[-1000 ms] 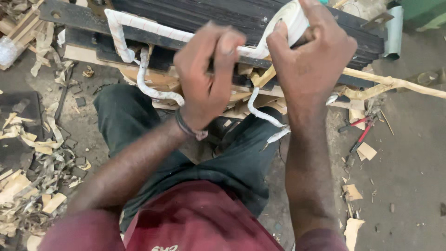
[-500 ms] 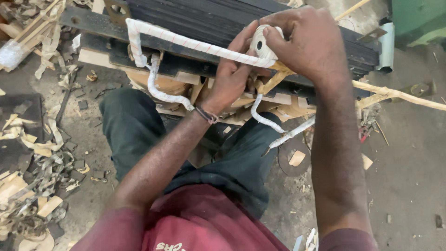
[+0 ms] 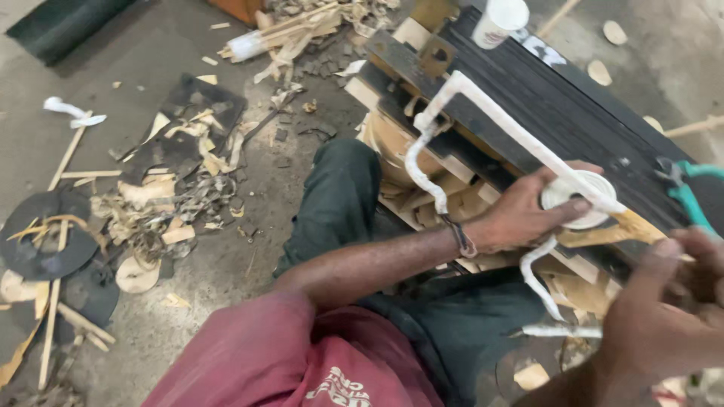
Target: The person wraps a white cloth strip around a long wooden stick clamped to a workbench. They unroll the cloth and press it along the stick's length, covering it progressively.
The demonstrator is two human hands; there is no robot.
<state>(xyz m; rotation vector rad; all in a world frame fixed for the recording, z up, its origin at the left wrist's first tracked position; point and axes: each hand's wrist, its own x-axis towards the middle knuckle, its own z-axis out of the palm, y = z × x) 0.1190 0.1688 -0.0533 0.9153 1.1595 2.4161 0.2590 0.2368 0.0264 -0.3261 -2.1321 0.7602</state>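
Observation:
My left hand [image 3: 520,218] grips a roll of white tape [image 3: 577,197] pressed against a white-wrapped bar [image 3: 513,128]. The bar runs slantwise across a black layered block [image 3: 573,98] that rests over my legs. The bar's wrapped end bends down at the left [image 3: 422,169], and another white-wrapped lead [image 3: 537,275] curls below the roll. My right hand [image 3: 660,316] is at the lower right with curled fingers, blurred, next to the end of a thin wooden strip [image 3: 637,224]. What it holds is unclear.
Pliers with teal handles [image 3: 688,192] lie on the block at the right. A white cup [image 3: 500,20] stands at the block's far end. Wood slats [image 3: 411,200] pack the block's side. Wood shavings and black scraps [image 3: 162,192] litter the concrete floor at the left.
The view has swung left and down. My right hand came off the tape roll and dropped to the lower right. My left hand now holds the roll alone.

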